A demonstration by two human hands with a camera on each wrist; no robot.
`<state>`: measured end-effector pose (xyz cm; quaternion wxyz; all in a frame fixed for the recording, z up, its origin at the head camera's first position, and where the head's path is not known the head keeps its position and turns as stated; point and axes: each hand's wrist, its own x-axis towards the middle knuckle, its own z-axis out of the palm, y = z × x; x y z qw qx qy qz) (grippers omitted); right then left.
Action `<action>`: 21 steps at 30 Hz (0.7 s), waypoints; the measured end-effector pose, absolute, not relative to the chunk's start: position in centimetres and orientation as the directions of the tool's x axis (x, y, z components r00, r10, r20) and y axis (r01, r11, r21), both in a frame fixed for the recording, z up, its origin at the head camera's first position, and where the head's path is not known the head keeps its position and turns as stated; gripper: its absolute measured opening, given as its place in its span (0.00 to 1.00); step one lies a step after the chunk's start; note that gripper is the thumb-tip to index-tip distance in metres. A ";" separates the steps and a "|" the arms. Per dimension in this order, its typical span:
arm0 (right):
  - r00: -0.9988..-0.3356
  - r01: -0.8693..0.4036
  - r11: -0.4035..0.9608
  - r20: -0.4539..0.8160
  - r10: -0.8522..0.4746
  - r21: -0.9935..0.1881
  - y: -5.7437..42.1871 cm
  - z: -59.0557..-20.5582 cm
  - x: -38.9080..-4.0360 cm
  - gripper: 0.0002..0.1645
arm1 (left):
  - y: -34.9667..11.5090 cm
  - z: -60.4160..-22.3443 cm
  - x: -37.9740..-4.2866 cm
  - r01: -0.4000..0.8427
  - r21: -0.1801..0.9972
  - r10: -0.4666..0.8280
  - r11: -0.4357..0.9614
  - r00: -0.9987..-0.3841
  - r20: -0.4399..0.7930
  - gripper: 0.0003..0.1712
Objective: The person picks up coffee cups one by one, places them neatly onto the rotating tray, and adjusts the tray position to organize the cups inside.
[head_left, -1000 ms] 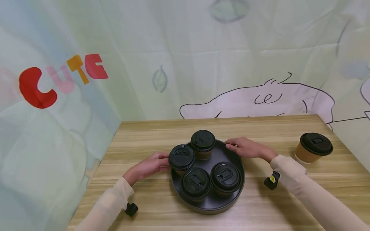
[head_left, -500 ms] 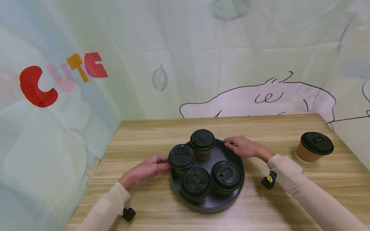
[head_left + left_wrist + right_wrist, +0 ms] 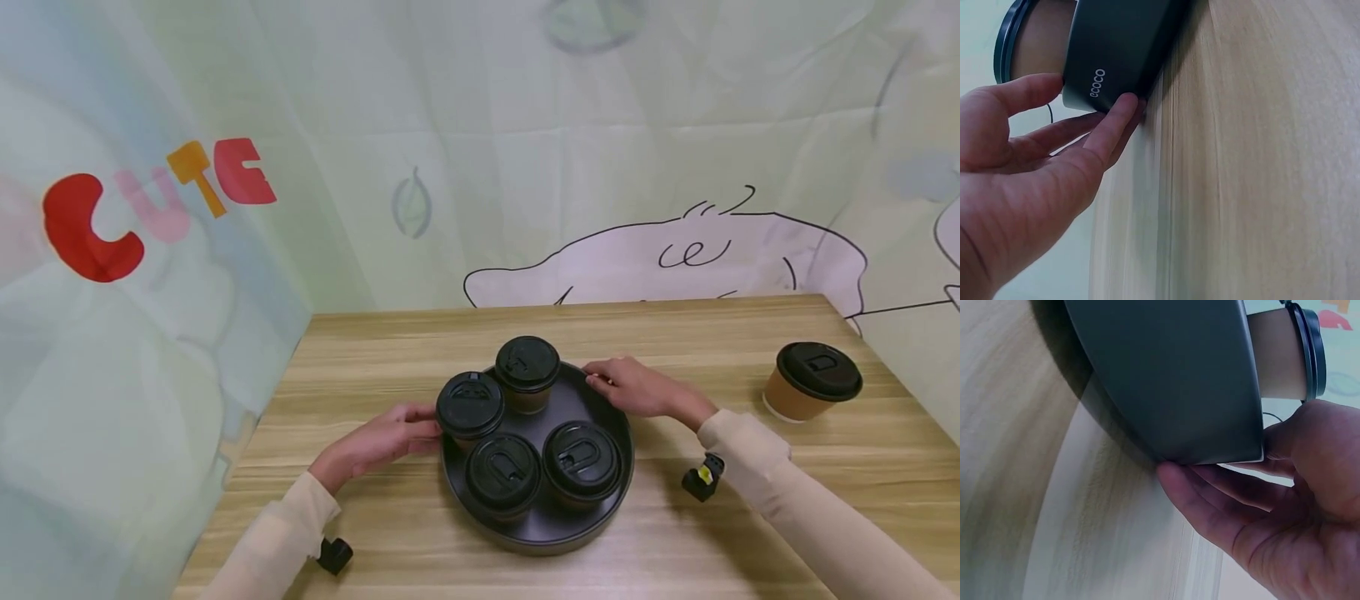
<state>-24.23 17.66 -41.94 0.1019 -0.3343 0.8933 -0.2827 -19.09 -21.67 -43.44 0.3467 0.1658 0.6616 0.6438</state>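
A round black tray (image 3: 540, 533) stands on the wooden table, bearing several brown paper cups with black lids, such as the back cup (image 3: 528, 364) and the front right cup (image 3: 582, 458). On its left side my left hand (image 3: 378, 442) grips it: in the left wrist view the thumb (image 3: 1041, 89) meets the rim and the fingers lie along the lower wall. At the back right my right hand (image 3: 637, 386) holds the tray, its fingers (image 3: 1210, 519) reaching to the base of the wall. The right thumb tip is partly hidden in the right wrist view.
Another lidded paper cup (image 3: 810, 382) stands apart at the table's right side. The wooden table (image 3: 390, 533) ends at a printed cloth backdrop (image 3: 360, 167) behind and to the left.
My left wrist has shifted slightly left since the earliest frame. The tray, cups and right hand stay in nearly the same place.
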 end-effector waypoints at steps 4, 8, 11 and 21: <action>-0.767 -0.545 0.627 0.029 -0.641 -0.557 17.8 -42.0 -23.6 0.09 | -21.5 -43.3 -19.1 -0.233 0.966 0.651 0.113 -0.717 -0.249 0.28; -0.785 -0.518 0.643 0.014 -0.620 -0.563 18.0 -42.0 -23.1 0.10 | -21.3 -43.2 -19.2 -0.238 0.964 0.642 0.118 -0.722 -0.257 0.29; -0.798 -0.503 0.661 0.006 -0.603 -0.556 18.0 -42.1 -22.7 0.10 | -21.3 -43.1 -19.3 -0.240 0.963 0.638 0.125 -0.723 -0.264 0.30; -0.830 -0.495 0.699 0.042 -0.557 -0.516 18.5 -42.2 -20.8 0.13 | -21.2 -43.2 -19.5 -0.244 0.960 0.627 0.135 -0.729 -0.274 0.33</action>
